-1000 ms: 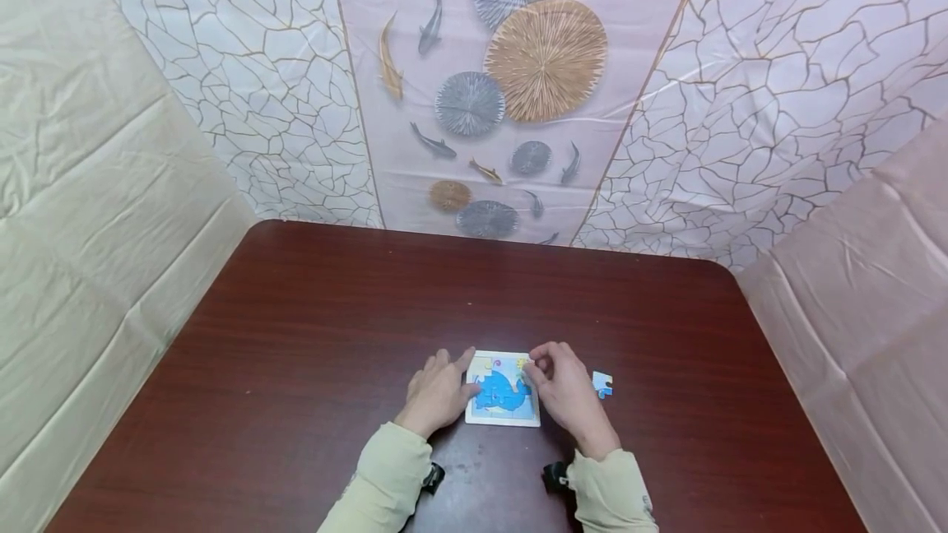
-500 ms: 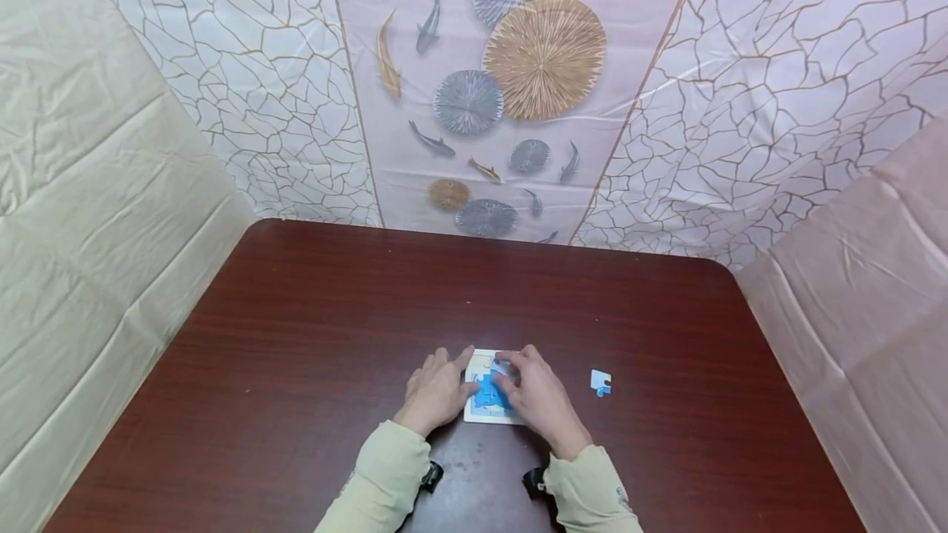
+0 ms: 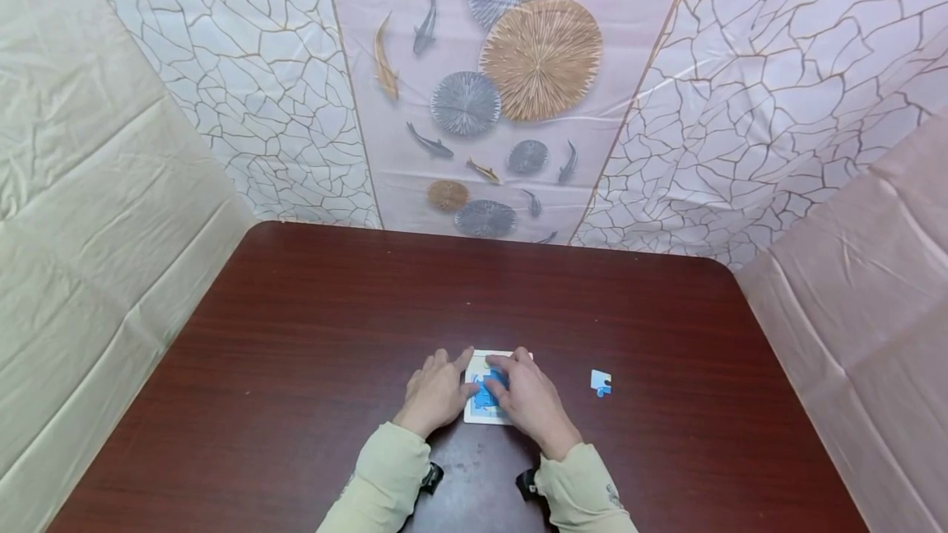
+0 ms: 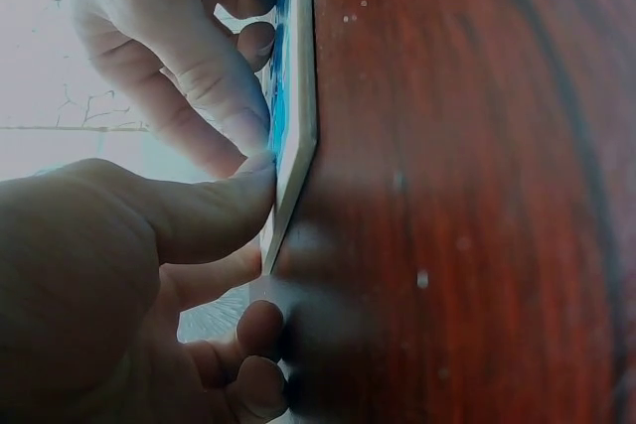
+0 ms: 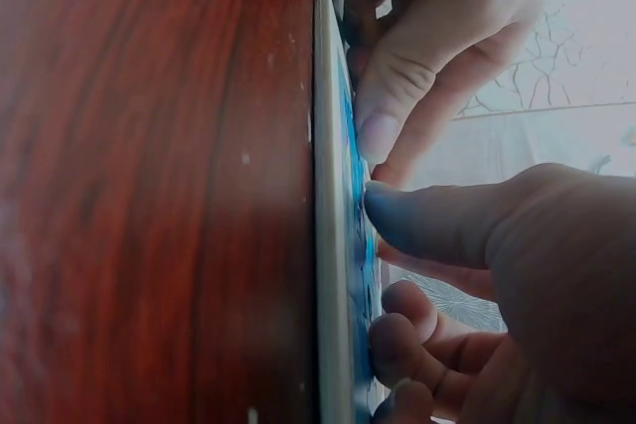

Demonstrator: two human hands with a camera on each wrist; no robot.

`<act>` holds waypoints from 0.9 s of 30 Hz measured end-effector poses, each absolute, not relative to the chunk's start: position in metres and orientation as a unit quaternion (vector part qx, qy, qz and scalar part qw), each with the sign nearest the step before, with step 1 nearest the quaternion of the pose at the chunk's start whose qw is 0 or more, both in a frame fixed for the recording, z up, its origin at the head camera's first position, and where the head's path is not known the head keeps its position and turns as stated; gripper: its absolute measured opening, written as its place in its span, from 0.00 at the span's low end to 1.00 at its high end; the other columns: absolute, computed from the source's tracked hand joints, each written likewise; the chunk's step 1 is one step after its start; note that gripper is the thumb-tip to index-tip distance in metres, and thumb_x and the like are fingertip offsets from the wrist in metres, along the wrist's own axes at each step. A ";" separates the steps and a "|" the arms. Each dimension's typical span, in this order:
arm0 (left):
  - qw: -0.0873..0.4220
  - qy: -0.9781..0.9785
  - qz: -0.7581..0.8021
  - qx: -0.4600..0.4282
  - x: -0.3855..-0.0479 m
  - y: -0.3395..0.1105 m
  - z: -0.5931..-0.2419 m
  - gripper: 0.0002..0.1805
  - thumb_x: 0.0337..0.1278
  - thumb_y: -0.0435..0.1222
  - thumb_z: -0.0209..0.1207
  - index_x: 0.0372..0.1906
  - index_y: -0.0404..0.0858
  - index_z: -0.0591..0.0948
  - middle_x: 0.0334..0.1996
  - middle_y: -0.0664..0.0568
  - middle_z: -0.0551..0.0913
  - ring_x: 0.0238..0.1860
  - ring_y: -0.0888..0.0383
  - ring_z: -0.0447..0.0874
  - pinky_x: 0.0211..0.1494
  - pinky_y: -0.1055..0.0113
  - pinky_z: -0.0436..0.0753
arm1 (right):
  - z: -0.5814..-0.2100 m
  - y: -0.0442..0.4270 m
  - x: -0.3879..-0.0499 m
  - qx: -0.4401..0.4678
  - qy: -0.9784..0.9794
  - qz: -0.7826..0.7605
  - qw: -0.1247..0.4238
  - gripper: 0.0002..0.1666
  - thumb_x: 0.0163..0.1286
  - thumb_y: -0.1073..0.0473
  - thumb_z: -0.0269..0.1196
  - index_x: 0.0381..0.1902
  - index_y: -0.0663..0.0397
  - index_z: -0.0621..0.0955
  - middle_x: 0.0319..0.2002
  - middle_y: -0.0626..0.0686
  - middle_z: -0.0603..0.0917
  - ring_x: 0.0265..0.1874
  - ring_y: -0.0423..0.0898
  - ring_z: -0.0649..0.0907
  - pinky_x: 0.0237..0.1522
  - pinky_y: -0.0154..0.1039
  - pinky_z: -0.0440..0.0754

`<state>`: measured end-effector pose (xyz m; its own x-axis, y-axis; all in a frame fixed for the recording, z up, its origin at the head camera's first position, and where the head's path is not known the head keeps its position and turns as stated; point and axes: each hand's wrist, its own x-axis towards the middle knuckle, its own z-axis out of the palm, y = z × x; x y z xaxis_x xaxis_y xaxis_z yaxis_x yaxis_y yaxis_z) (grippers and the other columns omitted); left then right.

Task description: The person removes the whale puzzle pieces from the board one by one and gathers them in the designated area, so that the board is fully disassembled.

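Observation:
A small square jigsaw puzzle with a pale frame (image 3: 489, 422) and a blue animal picture (image 3: 486, 397) lies on the table, partly covered by both hands. My left hand (image 3: 435, 393) rests along its left side, thumb on the picture's edge and index finger at the far corner. Over the right part lies my right hand (image 3: 535, 401); its thumb (image 5: 417, 220) and fingertips touch the blue surface in the right wrist view. I see no piece between its fingers. To the right, a loose jigsaw piece (image 3: 601, 382), white and blue, lies apart on the table.
The dark reddish-brown table (image 3: 333, 311) extends around the puzzle. Patterned cloth (image 3: 529, 105) hangs behind it, with plain pale cloth (image 3: 111, 229) at the left and more cloth at the right. Each wrist wears a black device (image 3: 527, 484).
My right hand has moved left from the puzzle's upper right edge onto its middle, and its pinched fingers have spread. The left hand and the loose piece stay in place.

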<state>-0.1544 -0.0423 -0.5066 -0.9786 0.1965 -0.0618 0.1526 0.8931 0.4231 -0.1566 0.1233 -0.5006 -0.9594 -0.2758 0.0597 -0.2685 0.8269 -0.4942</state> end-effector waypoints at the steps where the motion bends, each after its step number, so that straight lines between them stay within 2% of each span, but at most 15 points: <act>1: 0.052 0.972 0.213 0.089 -0.154 -0.042 -0.506 0.33 0.61 0.49 0.62 0.70 0.46 0.71 0.39 0.45 0.72 0.35 0.51 0.69 0.35 0.57 0.71 | -0.500 0.123 -0.157 -0.143 0.956 -0.257 0.007 0.21 0.65 0.55 0.67 0.56 0.51 0.83 0.36 0.49 0.72 0.23 0.40 0.69 0.28 0.37 0.71; 9: 0.054 0.971 0.216 0.086 -0.155 -0.042 -0.506 0.33 0.60 0.49 0.62 0.70 0.47 0.71 0.37 0.46 0.71 0.33 0.52 0.67 0.33 0.59 0.69 | -0.500 0.122 -0.158 -0.133 0.957 -0.256 0.013 0.25 0.65 0.54 0.67 0.59 0.54 0.80 0.38 0.49 0.74 0.27 0.40 0.72 0.34 0.39 0.74; 17: 0.053 0.971 0.216 0.087 -0.155 -0.042 -0.506 0.33 0.60 0.49 0.62 0.70 0.47 0.71 0.38 0.46 0.72 0.33 0.52 0.68 0.33 0.59 0.70 | -0.498 0.121 -0.162 -0.141 0.957 -0.252 0.015 0.22 0.66 0.55 0.66 0.56 0.58 0.79 0.32 0.47 0.73 0.24 0.40 0.71 0.27 0.37 0.72; 27: 0.047 0.970 0.222 0.087 -0.154 -0.042 -0.507 0.33 0.59 0.49 0.63 0.69 0.46 0.72 0.37 0.45 0.72 0.34 0.50 0.70 0.34 0.58 0.71 | -0.498 0.122 -0.171 -0.141 0.957 -0.253 0.028 0.16 0.66 0.57 0.66 0.50 0.56 0.79 0.28 0.45 0.72 0.23 0.40 0.72 0.27 0.39 0.71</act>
